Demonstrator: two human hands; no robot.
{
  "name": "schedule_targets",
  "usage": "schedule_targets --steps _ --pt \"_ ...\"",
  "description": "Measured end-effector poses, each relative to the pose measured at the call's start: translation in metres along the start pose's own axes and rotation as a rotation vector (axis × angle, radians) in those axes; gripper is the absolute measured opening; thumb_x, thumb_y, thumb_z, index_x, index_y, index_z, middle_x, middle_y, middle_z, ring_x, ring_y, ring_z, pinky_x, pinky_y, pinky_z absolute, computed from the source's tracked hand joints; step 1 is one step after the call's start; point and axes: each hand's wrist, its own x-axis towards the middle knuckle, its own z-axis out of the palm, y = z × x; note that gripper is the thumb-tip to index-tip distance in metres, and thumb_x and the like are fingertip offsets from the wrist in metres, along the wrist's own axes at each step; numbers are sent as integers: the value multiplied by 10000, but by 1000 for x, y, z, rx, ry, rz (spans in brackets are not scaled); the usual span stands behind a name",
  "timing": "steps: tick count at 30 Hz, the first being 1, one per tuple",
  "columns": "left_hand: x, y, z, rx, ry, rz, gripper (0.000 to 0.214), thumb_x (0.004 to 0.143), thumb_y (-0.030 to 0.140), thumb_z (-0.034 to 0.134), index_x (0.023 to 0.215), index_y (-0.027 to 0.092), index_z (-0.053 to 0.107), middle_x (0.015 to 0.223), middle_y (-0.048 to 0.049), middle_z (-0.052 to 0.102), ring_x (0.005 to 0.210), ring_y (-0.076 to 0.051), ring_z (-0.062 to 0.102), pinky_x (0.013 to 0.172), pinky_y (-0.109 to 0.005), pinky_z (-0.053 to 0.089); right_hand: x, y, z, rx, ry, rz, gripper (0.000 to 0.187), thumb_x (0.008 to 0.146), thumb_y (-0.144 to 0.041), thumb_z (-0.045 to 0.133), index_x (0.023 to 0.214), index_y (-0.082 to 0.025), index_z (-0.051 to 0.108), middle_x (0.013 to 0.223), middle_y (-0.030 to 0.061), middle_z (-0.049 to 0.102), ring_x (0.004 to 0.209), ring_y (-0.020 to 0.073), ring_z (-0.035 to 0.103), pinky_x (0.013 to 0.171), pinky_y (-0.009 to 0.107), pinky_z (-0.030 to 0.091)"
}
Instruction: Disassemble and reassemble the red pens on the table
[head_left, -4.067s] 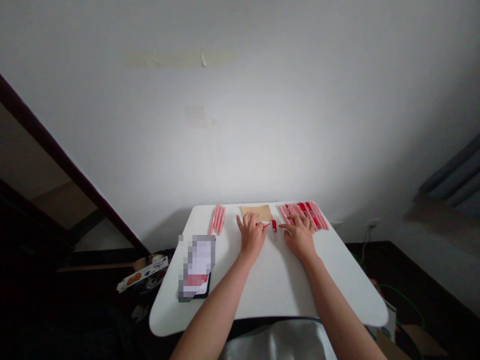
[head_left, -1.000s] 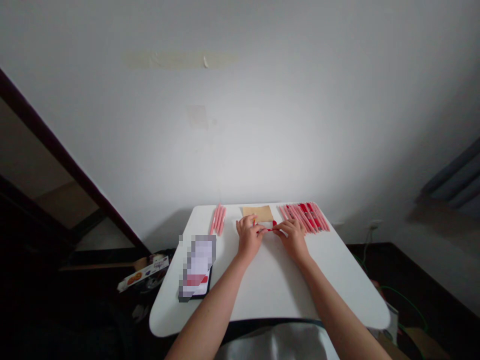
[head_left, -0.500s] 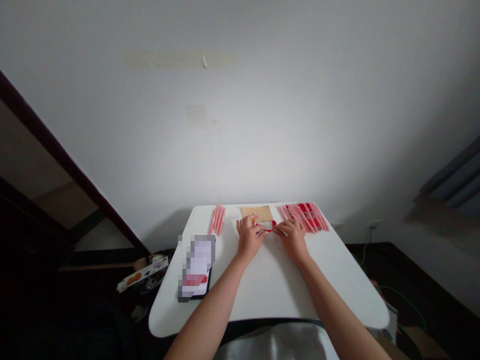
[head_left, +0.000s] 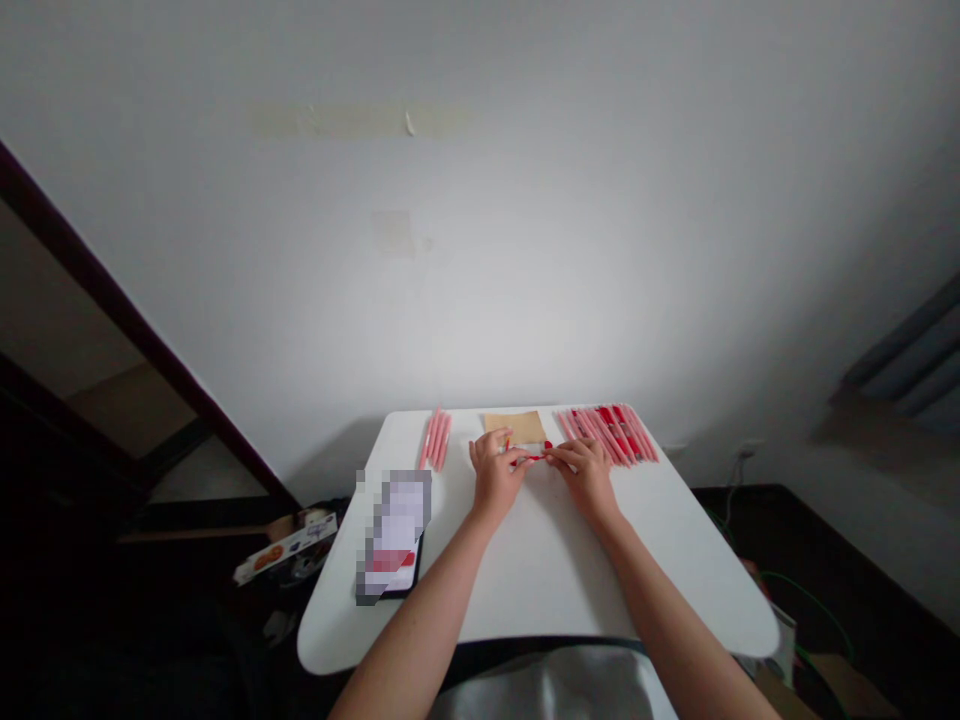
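Note:
A thin red strip (head_left: 536, 457) is stretched between my two hands, near the back of the white table (head_left: 547, 560). My left hand (head_left: 496, 475) pinches its left end between thumb and finger; a small orange-yellow bit shows by the other fingers. My right hand (head_left: 587, 475) grips the right end with its fingertips. Just beyond those fingertips is a small red piece (head_left: 548, 445); whether it joins the strip I cannot tell. Behind the hands lies a tan sheet (head_left: 517, 427), partly covered by my left fingers.
Several pink sticks (head_left: 436, 440) lie at the back left. A larger row of pink and red sticks (head_left: 611, 435) lies right of my right hand. A phone (head_left: 397, 540), its screen blurred, rests left of my left forearm. A wall (head_left: 510, 330) rises behind the table.
My left hand has shifted slightly left and the red strip sits a touch farther from me. Both hands keep their grip; everything else looks the same.

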Motion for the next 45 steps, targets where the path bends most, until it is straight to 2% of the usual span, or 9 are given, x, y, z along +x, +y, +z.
schedule_targets --steps 6,16,22,28,45 --pt "0 -1 0 -8 39 -6 113 714 266 744 819 308 739 1192 -41 592 1172 -238 492 1072 -539 306 1 5 1 -48 51 -20 259 919 -343 516 1097 -314 700 1001 43 700 995 249 448 885 414 311" --pt "2 1 -5 18 103 -86 93 745 254 710 831 281 734 1164 -49 595 1164 -241 491 1050 -517 328 -2 2 2 -208 -28 -67 247 839 -223 627 941 -419 738 1140 24 622 1090 269 410 922 458 311" --pt "2 0 -4 34 103 -80 95 755 282 701 845 282 732 1165 -56 598 1157 -243 497 1044 -511 329 -1 -3 -3 -251 -35 -65 181 830 -247 639 898 -372 751 1116 50 622 1115 287 406 959 501 284" --pt "2 0 -4 39 109 -86 99 752 264 699 845 278 731 1156 -56 600 1160 -245 492 1041 -507 327 -1 -1 0 -252 -50 -67 131 837 -275 634 873 -334 746 1111 44 631 1112 276 411 976 495 269" --pt "3 -2 -6 34 128 -120 82 766 275 683 835 271 728 1150 -55 595 1143 -238 497 1037 -500 327 1 -2 -3 -132 -12 -59 157 898 -274 538 902 -273 695 956 25 694 1029 245 453 978 448 255"
